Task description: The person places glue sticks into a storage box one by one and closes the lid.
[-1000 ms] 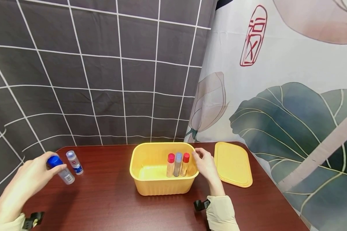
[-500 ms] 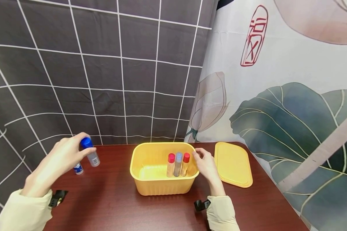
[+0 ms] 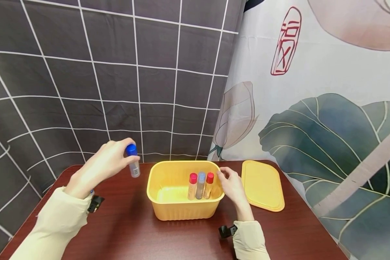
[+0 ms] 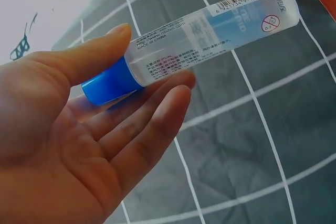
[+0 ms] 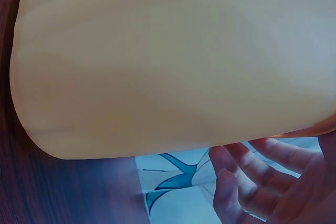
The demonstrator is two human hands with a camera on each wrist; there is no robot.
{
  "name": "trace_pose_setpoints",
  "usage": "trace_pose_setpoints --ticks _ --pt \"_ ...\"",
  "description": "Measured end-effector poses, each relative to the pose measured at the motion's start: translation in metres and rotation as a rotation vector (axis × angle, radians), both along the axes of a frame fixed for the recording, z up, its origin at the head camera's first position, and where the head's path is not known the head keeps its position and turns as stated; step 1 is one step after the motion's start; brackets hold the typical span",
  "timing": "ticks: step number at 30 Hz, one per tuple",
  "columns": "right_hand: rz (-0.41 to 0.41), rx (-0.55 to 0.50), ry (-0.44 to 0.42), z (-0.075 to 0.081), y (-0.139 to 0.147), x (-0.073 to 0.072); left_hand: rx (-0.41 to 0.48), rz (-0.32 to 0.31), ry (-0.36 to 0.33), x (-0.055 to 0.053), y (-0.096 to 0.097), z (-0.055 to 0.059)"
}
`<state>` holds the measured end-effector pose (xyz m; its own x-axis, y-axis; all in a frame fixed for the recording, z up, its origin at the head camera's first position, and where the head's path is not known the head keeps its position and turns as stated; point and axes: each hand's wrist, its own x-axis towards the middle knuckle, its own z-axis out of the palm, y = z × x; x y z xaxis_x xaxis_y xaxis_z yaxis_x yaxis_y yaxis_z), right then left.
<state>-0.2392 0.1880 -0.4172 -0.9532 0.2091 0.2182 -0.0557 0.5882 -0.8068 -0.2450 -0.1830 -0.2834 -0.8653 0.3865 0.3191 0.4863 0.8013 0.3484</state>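
In the head view my left hand holds a glue bottle by its blue cap, left of a yellow plastic box. The left wrist view shows the thumb and fingers pinching the cap, with the clear printed body pointing away from the palm. My right hand holds the box at its right rim. In the right wrist view its curled fingers lie against the outer wall; the thumb is hidden. Inside the box stand two red-capped bottles and one light-blue-capped bottle.
A yellow lid lies flat on the dark red table, right of the box. A grey gridded cloth and a white lotus-printed cloth hang behind the table. The left forearm covers most of the table's left side.
My left hand has carried the glue bottle rightward toward the box. A second glue bottle at the left is now almost wholly hidden behind the left arm. The right hand has stayed put.
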Motion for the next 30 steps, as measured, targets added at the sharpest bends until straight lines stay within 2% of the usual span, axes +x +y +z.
trace_pose_setpoints --ticks 5,11,17,21,30 --pt "0.001 -0.006 -0.001 0.000 0.000 0.000 -0.015 -0.046 -0.002 -0.009 0.019 0.002" --pt "0.001 -0.015 -0.012 -0.001 0.000 0.000 -0.018 -0.084 -0.060 -0.021 0.043 -0.003" --pt "-0.003 -0.009 -0.014 -0.002 0.001 0.000 -0.041 -0.152 -0.138 -0.031 0.068 -0.010" --pt "-0.004 0.001 -0.005 -0.004 0.000 0.000 -0.080 -0.194 -0.152 -0.036 0.084 -0.018" --pt "-0.003 0.000 -0.001 -0.002 0.001 0.000 -0.232 -0.255 -0.202 -0.041 0.116 -0.044"
